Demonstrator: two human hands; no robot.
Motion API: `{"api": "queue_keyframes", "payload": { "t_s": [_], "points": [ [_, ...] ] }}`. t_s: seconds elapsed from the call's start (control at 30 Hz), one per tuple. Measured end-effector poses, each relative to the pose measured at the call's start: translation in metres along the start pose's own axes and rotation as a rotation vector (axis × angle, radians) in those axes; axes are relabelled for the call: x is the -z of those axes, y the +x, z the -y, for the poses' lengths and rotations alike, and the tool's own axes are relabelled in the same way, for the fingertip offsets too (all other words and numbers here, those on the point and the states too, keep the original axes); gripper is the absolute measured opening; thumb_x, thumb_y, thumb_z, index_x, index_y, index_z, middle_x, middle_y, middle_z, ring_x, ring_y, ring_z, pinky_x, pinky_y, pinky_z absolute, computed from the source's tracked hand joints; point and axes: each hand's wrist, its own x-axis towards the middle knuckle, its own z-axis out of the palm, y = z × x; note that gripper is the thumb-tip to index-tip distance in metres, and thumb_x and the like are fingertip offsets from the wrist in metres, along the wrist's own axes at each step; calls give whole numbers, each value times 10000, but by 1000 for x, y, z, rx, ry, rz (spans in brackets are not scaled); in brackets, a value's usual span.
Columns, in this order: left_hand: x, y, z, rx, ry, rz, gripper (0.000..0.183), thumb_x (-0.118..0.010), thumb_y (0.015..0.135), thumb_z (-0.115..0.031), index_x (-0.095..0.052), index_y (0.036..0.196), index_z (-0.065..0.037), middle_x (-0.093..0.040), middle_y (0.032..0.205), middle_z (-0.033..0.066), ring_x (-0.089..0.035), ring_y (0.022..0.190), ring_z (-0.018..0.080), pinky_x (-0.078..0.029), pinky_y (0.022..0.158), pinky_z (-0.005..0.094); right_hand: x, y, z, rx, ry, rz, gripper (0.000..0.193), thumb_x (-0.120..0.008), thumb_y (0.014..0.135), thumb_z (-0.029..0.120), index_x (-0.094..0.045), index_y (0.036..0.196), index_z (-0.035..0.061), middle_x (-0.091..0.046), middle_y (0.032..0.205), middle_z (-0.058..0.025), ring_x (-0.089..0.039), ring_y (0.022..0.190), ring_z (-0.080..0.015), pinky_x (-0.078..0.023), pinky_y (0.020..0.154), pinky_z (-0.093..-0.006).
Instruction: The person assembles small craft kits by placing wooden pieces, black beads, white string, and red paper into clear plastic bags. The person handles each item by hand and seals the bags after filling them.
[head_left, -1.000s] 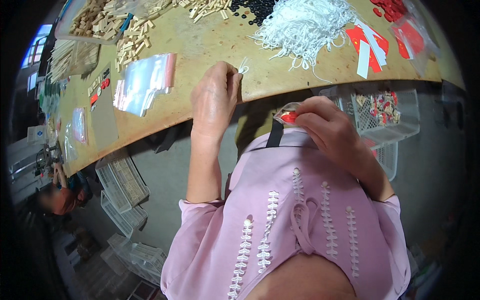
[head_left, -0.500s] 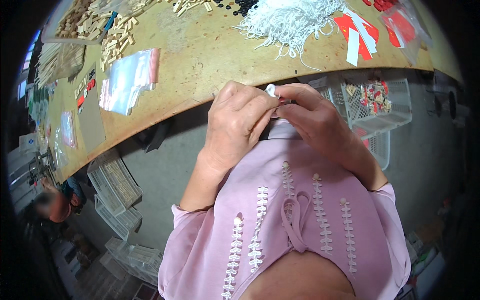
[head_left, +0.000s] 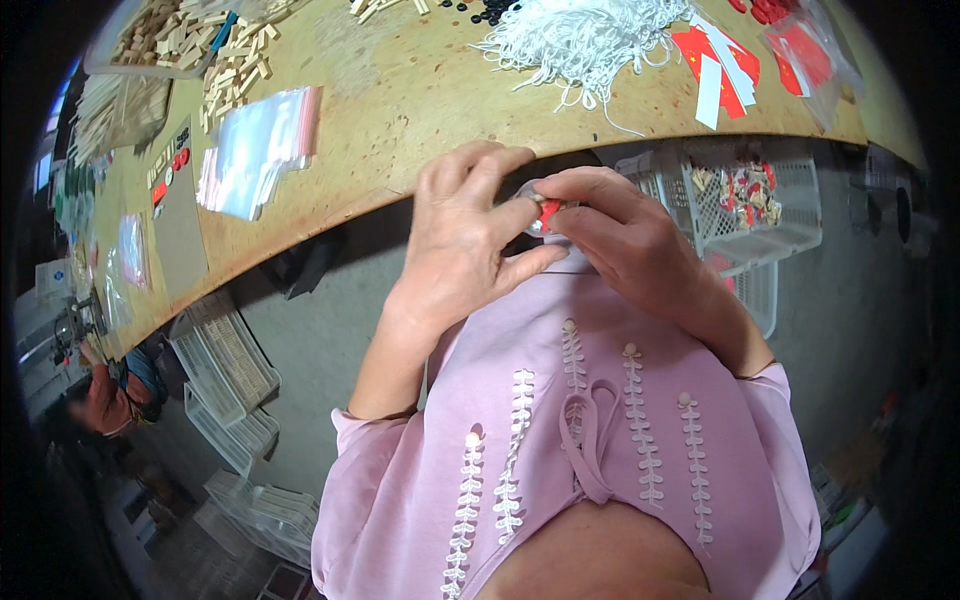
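Observation:
Just off the table edge, in front of my chest, my right hand [head_left: 635, 235] pinches a small clear plastic bag [head_left: 530, 226] between thumb and fingers. Something red [head_left: 548, 211] and something pale show in the bag; my fingers partly cover them. Beside it, my left hand [head_left: 455, 230] has its fingers spread apart, with the index fingertip against the bag and the thumb extended below it. Beyond my hands on the table lies a heap of white cords [head_left: 590, 45]. A stack of clear zip bags [head_left: 260, 150] rests at the left.
Wooden blocks [head_left: 235, 80] and a clear tub [head_left: 150, 60] occupy the far left. Red flag pieces and white strips [head_left: 708, 90] lie at the right. A white plastic basket [head_left: 750, 245] of filled bags sits beneath the table. Another person [head_left: 105, 400] is at the left edge.
My left hand has spread its fingers and shifted slightly left from the pinch beside my right hand. The white cord between them no longer shows; the bag and its red content now do.

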Motion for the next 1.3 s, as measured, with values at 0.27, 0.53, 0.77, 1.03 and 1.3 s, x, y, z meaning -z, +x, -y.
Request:
{"api": "queue_keyframes", "payload": {
  "t_s": [0.27, 0.53, 0.77, 1.03, 1.3],
  "points": [
    [1, -5, 1, 394, -708, -160, 327, -901, 761, -139, -736, 1007, -2, -730, 1098, 102, -701, 987, 212, -550, 866, 324, 13, 9, -2, -62, 102, -55, 149, -701, 875, -55, -669, 1001, 18, -680, 1074, -137, -681, 958, -345, -560, 804, -396],
    [-12, -11, -5, 500, -995, -285, 46, -726, 944, -3, -719, 977, 28, -742, 1005, 81, -673, 863, 122, -543, 795, 277, 15, 15, -6, -172, 188, -73, 170, -723, 890, -45, -678, 1042, 14, -704, 1019, -105, -685, 875, -218, -527, 759, -309],
    [-20, -11, -5, 534, -1255, -406, 57, -667, 995, -21, -708, 983, 17, -728, 1040, 98, -657, 931, 121, -529, 861, 276, 17, 10, -10, -666, 795, -96, 140, -643, 1014, 0, -640, 1149, -40, -731, 1025, -82, -694, 953, -115, -538, 881, -230],
    [-19, 3, -11, 475, -796, -321, 51, -719, 886, -15, -711, 937, -8, -727, 954, 84, -671, 883, 171, -530, 820, 314, 12, 3, -9, -650, 706, -141, 80, -651, 1011, 12, -667, 1073, -37, -738, 964, -58, -691, 864, -96, -550, 794, -228],
    [-28, 16, -5, 130, -341, -240, 102, -702, 750, 13, -665, 813, -59, -668, 788, 84, -637, 752, 268, -491, 708, 357, 2, -4, -6, -512, 440, -154, 39, -672, 968, -10, -690, 1001, 2, -709, 885, -57, -663, 825, -100, -542, 716, -283]
  ]
}}
